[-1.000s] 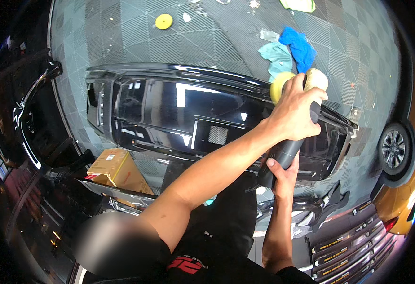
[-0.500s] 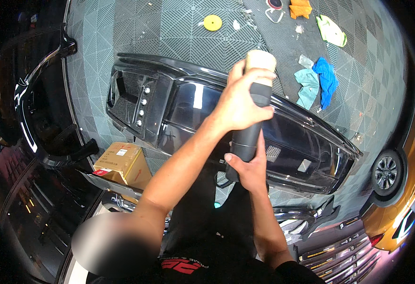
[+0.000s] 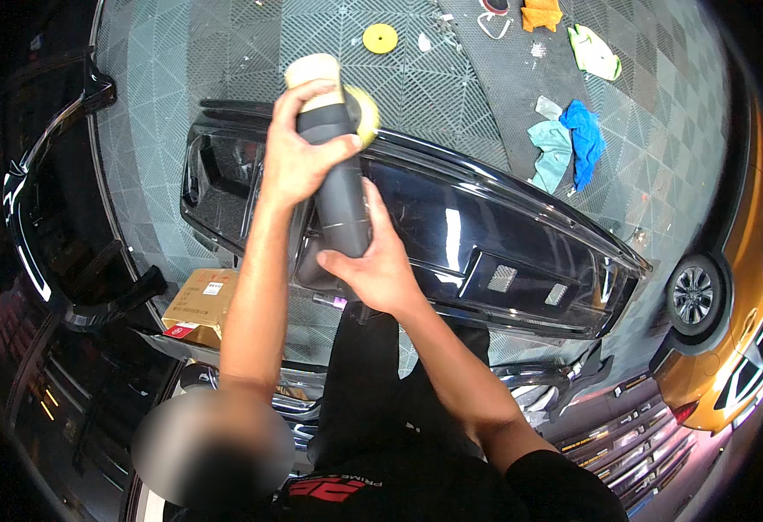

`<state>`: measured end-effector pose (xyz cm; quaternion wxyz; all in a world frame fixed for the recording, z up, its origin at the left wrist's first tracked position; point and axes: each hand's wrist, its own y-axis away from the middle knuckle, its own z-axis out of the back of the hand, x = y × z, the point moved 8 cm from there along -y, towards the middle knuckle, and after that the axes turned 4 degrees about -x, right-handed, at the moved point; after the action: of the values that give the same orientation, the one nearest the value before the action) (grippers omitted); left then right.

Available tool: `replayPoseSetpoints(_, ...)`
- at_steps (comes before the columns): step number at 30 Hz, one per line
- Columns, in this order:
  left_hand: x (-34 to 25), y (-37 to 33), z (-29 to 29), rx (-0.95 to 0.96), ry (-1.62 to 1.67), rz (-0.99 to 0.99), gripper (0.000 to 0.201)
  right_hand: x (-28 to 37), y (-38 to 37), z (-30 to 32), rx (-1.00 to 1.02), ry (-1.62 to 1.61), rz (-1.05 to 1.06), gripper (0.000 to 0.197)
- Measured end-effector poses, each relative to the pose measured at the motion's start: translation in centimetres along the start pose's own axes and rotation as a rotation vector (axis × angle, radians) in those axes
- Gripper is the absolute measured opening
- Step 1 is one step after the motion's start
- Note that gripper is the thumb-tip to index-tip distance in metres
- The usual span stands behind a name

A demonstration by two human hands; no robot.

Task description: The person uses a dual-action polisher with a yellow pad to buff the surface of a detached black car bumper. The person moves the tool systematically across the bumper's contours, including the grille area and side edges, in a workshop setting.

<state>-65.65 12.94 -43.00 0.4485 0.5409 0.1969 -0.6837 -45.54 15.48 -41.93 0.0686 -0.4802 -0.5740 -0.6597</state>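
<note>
Both my hands hold a black power polisher (image 3: 340, 193) with a cream-coloured head end, over a long glossy black car panel (image 3: 495, 230) lying on the floor. My left hand (image 3: 299, 170) is wrapped round the polisher near its head. Lower down, my right hand (image 3: 380, 268) grips the rear of the body. A yellow polishing pad (image 3: 366, 117) shows partly from behind the head, at the panel's far edge. Whether the pad touches the panel, I cannot tell.
Beyond the panel lie a yellow disc (image 3: 380, 38), an orange cloth (image 3: 541, 15), a green cloth (image 3: 594, 54), a teal cloth (image 3: 549, 155) and a blue cloth (image 3: 583, 143). A cardboard box (image 3: 199, 306) stands left; an orange car (image 3: 703, 396) is at right.
Both hands have carried the polisher left and farther away along the panel. Its yellow pad has come into sight. The view has shifted slightly.
</note>
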Motion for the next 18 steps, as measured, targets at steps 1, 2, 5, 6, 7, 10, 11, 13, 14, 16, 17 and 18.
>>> replayPoseSetpoints(1,0.4,0.0,0.5,-0.005,0.034,0.051,0.072,0.0,-0.3,-0.4,0.013,0.023,-0.027,0.119)
replayPoseSetpoints(2,0.7,0.0,0.9,-0.01,0.067,0.103,0.073,0.0,-0.6,-0.8,0.026,0.046,-0.054,0.119)
replayPoseSetpoints(5,1.0,0.3,2.0,-0.036,0.065,0.182,0.074,1.1,-0.4,-0.9,0.062,0.099,-0.13,0.117)
replayPoseSetpoints(6,0.9,0.6,2.0,-0.031,0.099,0.233,0.074,1.6,-0.2,-0.7,0.071,0.113,-0.152,0.116)
replayPoseSetpoints(7,0.6,0.8,1.8,-0.048,0.088,0.177,0.075,1.7,0.1,-0.3,0.069,0.119,-0.143,0.116)
replayPoseSetpoints(10,0.6,1.8,0.4,-0.071,-0.02,0.063,0.077,0.3,1.0,1.2,0.016,0.071,-0.026,0.115)
replayPoseSetpoints(11,0.3,2.2,-0.5,-0.063,-0.034,0.018,0.077,0.7,1.6,2.1,0.004,0.086,0.004,0.115)
replayPoseSetpoints(13,-1.7,3.0,-3.3,-0.035,-0.048,-0.058,0.077,0.7,2.9,4.7,-0.058,0.13,0.062,0.113)
replayPoseSetpoints(14,-3.4,3.6,-5.0,-0.017,-0.054,-0.089,0.078,0.2,3.6,6.0,-0.097,0.154,0.091,0.111)
replayPoseSetpoints(16,-4.8,4.8,-7.8,0.014,-0.075,-0.05,0.079,-0.5,5.3,8.3,-0.139,0.093,-0.02,0.109)
replayPoseSetpoints(17,-5.3,5.4,-9.7,0.046,-0.042,-0.073,0.078,-0.7,6.2,9.3,-0.167,0.025,-0.057,0.104)
replayPoseSetpoints(18,-5.8,5.9,-11.6,0.081,-0.009,-0.098,0.078,-1.0,7.0,10.2,-0.197,-0.046,-0.093,0.098)
